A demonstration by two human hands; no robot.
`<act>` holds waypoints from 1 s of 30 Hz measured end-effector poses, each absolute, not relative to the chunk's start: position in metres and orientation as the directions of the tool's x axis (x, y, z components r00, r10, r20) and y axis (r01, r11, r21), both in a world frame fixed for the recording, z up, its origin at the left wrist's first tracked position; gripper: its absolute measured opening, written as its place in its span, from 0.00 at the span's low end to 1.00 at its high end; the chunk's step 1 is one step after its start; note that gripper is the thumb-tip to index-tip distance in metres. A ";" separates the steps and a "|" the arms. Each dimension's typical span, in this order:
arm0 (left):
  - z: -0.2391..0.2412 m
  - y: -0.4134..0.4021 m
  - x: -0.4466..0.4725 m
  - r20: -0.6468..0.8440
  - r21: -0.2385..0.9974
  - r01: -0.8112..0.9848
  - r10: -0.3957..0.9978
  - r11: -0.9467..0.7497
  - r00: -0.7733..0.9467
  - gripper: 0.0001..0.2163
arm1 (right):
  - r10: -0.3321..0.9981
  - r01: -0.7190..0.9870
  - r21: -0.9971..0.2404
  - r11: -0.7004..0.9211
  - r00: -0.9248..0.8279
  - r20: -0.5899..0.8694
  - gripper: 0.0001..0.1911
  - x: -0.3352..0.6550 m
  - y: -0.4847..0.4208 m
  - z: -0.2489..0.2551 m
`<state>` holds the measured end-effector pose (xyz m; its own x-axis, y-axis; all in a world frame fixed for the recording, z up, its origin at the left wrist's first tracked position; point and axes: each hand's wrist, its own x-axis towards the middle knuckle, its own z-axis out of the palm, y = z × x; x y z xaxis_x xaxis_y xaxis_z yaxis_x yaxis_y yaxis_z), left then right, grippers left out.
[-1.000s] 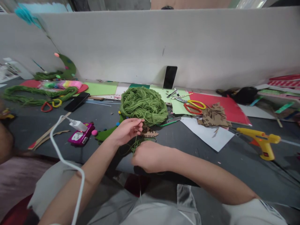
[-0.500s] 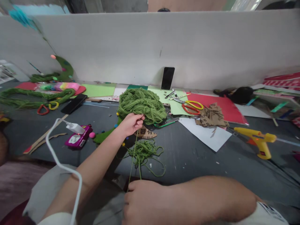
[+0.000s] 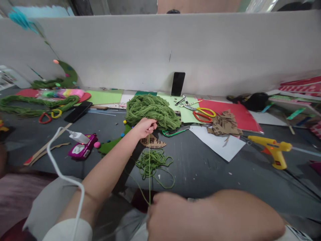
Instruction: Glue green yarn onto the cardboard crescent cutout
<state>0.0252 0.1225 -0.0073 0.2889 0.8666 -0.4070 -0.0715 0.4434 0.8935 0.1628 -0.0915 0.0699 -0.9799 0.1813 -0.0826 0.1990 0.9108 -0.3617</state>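
My left hand (image 3: 147, 127) is closed in a pinch on green yarn, at the front of a big skein of green yarn (image 3: 150, 108). From it a taut strand (image 3: 149, 170) runs down to my right hand (image 3: 163, 211), which is closed round the yarn near the table's front edge; its fingertips are hidden. Between the hands lies a loose tangle of green yarn (image 3: 156, 160). A cardboard piece with printed characters (image 3: 152, 142) sits just behind the tangle. Partly under my left forearm is a green crescent with small coloured pompoms (image 3: 110, 144).
Scissors with red and yellow handles (image 3: 204, 113), torn cardboard (image 3: 224, 124) and a yellow glue gun (image 3: 273, 147) lie to the right. A purple power strip (image 3: 82, 150) with a white cable (image 3: 57, 167) is at left. A phone (image 3: 178, 83) leans against the partition.
My right hand has shifted to the right and slightly down. My left hand has moved slightly right, and the strand between them now runs nearly vertical.
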 end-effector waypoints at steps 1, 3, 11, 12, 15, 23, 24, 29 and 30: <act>-0.007 0.121 0.023 -0.400 0.899 -0.054 0.865 0.435 0.304 0.17 | 0.197 0.214 -0.364 0.906 -0.977 -0.085 0.12 0.169 -0.070 0.072; -0.003 0.117 0.017 -0.382 0.909 -0.029 0.858 0.416 0.343 0.19 | 0.338 0.344 -0.416 0.842 -0.937 -0.091 0.16 0.179 -0.018 0.069; 0.010 0.092 -0.001 -0.248 0.967 0.175 0.836 0.184 0.490 0.16 | 0.914 0.381 -0.904 0.195 -0.404 0.027 0.08 0.186 0.113 -0.008; 0.010 0.088 -0.002 -0.245 0.962 0.228 0.837 0.148 0.490 0.20 | 0.916 0.313 -0.932 0.180 -0.399 0.043 0.08 0.183 0.114 -0.016; 0.011 0.070 -0.009 -0.207 0.939 0.340 0.875 0.053 0.438 0.30 | 0.919 0.206 -0.962 0.177 -0.384 0.087 0.11 0.177 0.115 -0.028; 0.032 -0.005 -0.037 -0.240 0.932 0.362 0.793 0.026 0.560 0.32 | 0.960 0.238 -0.967 0.092 -0.280 0.023 0.10 0.174 0.130 -0.034; 0.032 -0.014 -0.037 -0.237 0.940 0.339 0.776 0.033 0.585 0.31 | 0.958 0.247 -0.964 0.099 -0.287 0.025 0.09 0.173 0.130 -0.035; 0.023 -0.052 -0.027 -0.284 0.945 0.323 0.644 0.060 0.711 0.26 | 0.957 0.262 -0.960 0.094 -0.291 0.014 0.08 0.168 0.129 -0.037; 0.023 -0.058 -0.024 -0.283 0.940 0.340 0.608 0.022 0.742 0.24 | 0.958 0.272 -0.958 0.087 -0.288 0.006 0.07 0.167 0.129 -0.037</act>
